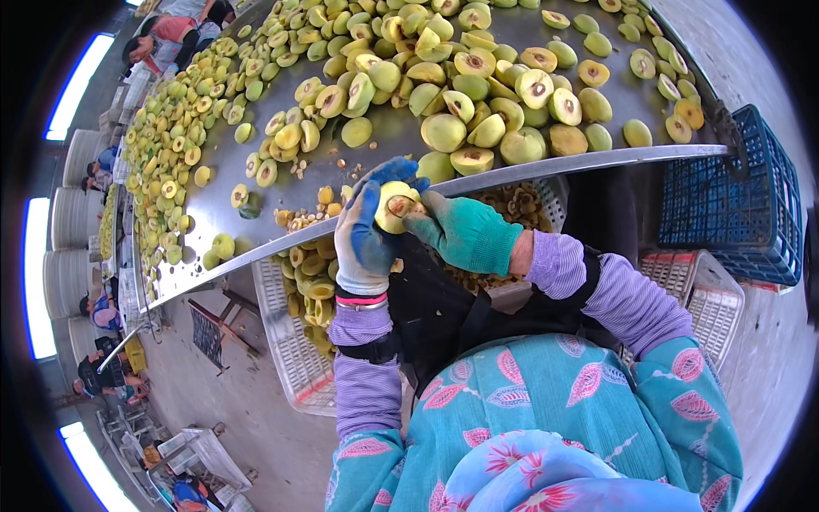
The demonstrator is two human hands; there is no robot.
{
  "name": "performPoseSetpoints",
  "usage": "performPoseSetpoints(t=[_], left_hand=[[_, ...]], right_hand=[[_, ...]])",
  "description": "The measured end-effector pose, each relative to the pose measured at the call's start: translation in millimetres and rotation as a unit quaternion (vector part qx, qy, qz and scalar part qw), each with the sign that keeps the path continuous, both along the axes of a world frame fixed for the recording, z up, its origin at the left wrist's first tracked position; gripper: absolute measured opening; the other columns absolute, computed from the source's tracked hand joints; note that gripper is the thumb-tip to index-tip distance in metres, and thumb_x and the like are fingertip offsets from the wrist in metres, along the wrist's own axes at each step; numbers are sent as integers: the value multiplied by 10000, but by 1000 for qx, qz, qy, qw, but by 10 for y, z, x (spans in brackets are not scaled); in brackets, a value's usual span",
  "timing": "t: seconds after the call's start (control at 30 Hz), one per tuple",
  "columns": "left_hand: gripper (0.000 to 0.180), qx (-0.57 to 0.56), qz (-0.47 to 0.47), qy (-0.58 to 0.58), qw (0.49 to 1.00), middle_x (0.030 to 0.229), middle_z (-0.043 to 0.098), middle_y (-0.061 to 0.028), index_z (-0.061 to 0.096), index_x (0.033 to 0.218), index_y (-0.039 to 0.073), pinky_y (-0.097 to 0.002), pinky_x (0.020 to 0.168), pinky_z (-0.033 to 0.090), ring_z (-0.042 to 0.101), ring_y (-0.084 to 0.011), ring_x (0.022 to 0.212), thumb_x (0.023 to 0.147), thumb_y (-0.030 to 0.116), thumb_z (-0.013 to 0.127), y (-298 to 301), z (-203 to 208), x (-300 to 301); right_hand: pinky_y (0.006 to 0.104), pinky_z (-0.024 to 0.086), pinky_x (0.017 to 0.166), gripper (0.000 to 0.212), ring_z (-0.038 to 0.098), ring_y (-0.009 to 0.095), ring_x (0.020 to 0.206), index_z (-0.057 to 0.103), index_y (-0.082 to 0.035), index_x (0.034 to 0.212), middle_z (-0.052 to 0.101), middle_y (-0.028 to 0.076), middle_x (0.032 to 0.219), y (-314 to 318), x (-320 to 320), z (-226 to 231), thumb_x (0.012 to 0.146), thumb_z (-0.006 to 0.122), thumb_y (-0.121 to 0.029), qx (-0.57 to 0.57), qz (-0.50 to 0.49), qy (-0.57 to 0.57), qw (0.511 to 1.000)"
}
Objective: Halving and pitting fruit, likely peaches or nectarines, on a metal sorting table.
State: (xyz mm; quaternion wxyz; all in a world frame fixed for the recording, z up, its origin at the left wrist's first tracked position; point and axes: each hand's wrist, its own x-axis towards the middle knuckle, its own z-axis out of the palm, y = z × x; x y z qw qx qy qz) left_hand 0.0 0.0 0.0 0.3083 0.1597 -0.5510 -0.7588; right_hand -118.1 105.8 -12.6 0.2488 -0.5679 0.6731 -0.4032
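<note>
My hands are meeting just over the near edge of the bench (589, 160), its metal rim slanting past beneath them. Other halves (444, 132) are crowding the surface just beyond my right hand (472, 232), and scraps (303, 220) are lying along the edge to the left; some bare bench is showing ahead of my left hand (365, 235), more farther left. On my side a pale crate (286, 367) is standing below the rim, near my left forearm. The fruit half (393, 194) is sitting between my hands, its cut face and brown core pointing up and somewhat right; its outline is looking nearly round, so I cannot tell a long axis. My left grip is curling closed around it. My right grip's digits are bending together against the core; whether they are pinching anything, I cannot tell.
</note>
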Motion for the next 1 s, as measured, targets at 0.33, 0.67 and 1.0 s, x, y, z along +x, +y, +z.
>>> performPoseSetpoints(t=[0.33, 0.67, 1.0], left_hand=[[372, -2, -24, -22, 999, 1090, 581, -182, 458, 1211, -32, -339, 845, 493, 589, -253, 975, 949, 226, 399, -38, 105, -170], [426, 169, 13, 18, 985, 943, 624, -170, 527, 1075, -82, -324, 811, 504, 612, -242, 885, 965, 309, 399, -42, -123, -210], [357, -127, 5, -108, 986, 964, 626, -178, 553, 1031, -74, -331, 809, 506, 617, -239, 878, 957, 234, 391, 25, -46, -99]], right_hand=[[444, 441, 556, 517, 555, 420, 619, 523, 1, 970, 551, 229, 661, 35, -100, 91, 927, 387, -495, 43, 11, -266, 963], [480, 434, 542, 396, 571, 406, 620, 527, 0, 891, 576, 237, 675, 18, -63, 81, 912, 475, -392, -40, -57, 1, 998], [446, 453, 609, 413, 589, 391, 696, 520, 8, 962, 592, 230, 736, 68, -162, 131, 930, 440, -397, 16, 45, -3, 999]])
